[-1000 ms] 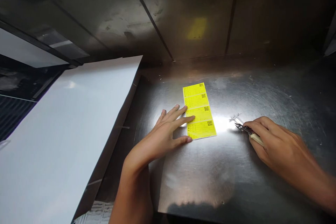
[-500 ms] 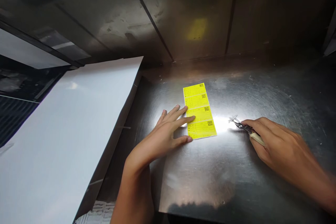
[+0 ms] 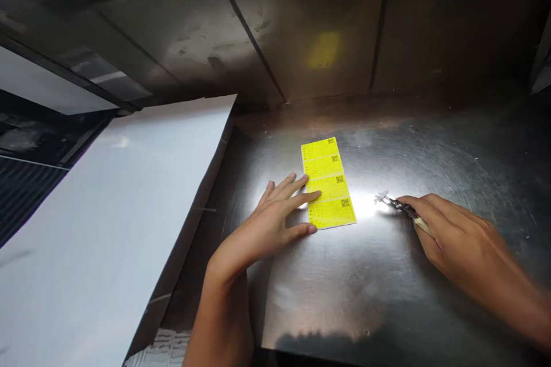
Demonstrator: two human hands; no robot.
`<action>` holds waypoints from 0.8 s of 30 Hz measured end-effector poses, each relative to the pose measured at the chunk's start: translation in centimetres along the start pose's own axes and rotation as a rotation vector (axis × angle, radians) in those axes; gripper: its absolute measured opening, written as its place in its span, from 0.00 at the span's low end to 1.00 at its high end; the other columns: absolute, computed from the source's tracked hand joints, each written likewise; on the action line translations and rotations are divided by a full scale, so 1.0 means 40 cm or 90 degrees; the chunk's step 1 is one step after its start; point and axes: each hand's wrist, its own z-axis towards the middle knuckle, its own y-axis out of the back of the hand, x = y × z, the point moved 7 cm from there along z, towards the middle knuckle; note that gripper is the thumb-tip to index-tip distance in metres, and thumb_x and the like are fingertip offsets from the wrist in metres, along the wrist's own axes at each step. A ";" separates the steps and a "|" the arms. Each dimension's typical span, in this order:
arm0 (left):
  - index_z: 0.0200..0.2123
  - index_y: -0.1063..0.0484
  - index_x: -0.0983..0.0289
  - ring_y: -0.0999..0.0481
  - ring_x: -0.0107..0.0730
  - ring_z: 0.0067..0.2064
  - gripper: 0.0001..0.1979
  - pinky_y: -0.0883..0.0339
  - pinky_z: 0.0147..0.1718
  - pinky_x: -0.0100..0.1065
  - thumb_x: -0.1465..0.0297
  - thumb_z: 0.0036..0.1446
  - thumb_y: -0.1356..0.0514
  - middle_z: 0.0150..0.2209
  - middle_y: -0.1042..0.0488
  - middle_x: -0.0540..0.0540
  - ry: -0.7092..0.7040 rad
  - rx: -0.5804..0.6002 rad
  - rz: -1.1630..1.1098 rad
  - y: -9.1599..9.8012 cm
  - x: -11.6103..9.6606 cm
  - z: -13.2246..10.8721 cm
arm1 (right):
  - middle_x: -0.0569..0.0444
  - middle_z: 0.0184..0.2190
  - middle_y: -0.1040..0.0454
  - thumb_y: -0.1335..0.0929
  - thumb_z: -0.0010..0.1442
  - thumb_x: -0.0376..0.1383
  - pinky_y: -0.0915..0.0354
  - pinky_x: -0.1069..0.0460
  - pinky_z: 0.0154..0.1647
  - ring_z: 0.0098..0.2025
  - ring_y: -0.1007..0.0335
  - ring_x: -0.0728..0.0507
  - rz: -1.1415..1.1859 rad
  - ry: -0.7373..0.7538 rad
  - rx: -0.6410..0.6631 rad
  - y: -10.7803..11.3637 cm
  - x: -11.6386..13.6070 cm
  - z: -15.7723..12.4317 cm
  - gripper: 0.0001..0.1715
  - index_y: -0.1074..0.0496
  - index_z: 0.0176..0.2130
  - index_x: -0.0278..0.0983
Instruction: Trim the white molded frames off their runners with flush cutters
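Observation:
A strip of yellow labels (image 3: 328, 182) with small printed codes lies flat on the steel worktop (image 3: 387, 275). My left hand (image 3: 275, 221) rests flat beside it, fingers spread, the fingertips pressing its left edge. To the right, my right hand (image 3: 451, 235) is closed round a small pair of tweezers or nippers (image 3: 402, 206) with a pale handle. Its metal tip grips a tiny pale piece (image 3: 381, 197) just above the worktop, right of the labels.
A large white sheet (image 3: 107, 206) slopes across the left side, overlapping the worktop's left edge. Dark metal panels (image 3: 301, 28) form the back wall, with a yellow reflection of the labels on them. A dark grille (image 3: 21, 183) shows at far left.
My right hand has drawn the tool slightly left, and the small pale piece at its tip has shifted with it. The left hand and labels have stayed put.

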 end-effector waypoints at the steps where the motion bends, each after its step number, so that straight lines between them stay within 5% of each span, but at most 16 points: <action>1: 0.76 0.31 0.46 0.60 0.53 0.84 0.35 0.70 0.80 0.69 0.59 0.70 0.27 0.83 0.52 0.53 0.000 0.000 -0.002 0.000 -0.001 0.000 | 0.53 0.44 0.22 0.38 0.74 0.27 0.30 0.44 0.37 0.38 0.22 0.40 0.000 -0.002 -0.002 0.000 0.000 0.000 0.20 0.27 0.60 0.36; 24: 0.75 0.29 0.48 0.58 0.53 0.84 0.29 0.72 0.80 0.69 0.48 0.77 0.37 0.81 0.47 0.55 -0.041 -0.034 -0.098 0.016 -0.004 -0.014 | 0.52 0.44 0.22 0.38 0.71 0.27 0.26 0.42 0.37 0.39 0.21 0.38 -0.010 0.000 0.010 -0.010 -0.002 -0.005 0.22 0.28 0.60 0.36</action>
